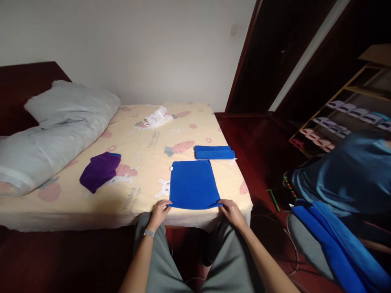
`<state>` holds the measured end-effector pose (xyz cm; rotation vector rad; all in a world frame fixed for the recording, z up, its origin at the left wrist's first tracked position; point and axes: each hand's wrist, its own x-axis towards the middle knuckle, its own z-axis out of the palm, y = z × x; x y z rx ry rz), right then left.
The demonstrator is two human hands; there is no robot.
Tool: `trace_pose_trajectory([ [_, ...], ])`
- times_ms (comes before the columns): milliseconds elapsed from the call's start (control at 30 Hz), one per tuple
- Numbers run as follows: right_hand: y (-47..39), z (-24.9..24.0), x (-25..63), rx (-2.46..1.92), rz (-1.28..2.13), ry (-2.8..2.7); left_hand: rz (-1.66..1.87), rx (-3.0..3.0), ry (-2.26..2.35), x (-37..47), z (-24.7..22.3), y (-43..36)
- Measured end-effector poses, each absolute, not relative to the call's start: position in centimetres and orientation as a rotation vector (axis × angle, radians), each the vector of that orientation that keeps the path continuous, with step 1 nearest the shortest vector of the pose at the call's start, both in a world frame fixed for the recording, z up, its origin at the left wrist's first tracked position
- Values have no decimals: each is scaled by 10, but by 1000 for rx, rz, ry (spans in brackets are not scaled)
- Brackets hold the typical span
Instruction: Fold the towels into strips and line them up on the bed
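Observation:
A blue cloth [194, 183], which looks like a towel, lies flat near the front edge of the bed. My left hand [160, 212] pinches its near left corner. At the near right corner, my right hand [232, 211] grips the cloth between thumb and fingers. The near edge is slightly curled between the two hands. A small white tag shows at the far left corner. Just beyond it rests a folded blue cloth [214, 152], with a white tag at its right end. Off to the left is a crumpled purple cloth [100, 171] with a bit of blue at its edge.
The bed [143, 162] has a cream sheet with carrots and rabbits. On it are a white plastic bag [159, 116] and a bundled grey quilt [67, 122]. At right, a person in a dark shirt [345, 175] sits near more blue cloths [336, 248] and a shoe rack [351, 89].

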<state>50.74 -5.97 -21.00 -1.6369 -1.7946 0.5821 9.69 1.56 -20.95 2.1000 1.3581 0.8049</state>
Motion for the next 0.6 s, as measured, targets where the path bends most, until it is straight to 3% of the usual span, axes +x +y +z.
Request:
trace_pose_trajectory([
  [167,-46,-213,507,-1658,878,-1486,845,2015,1436,97,-217,17],
  [600,-50,-202,502,-1766,886,-1510,940,1899,1496,105,-218,22],
])
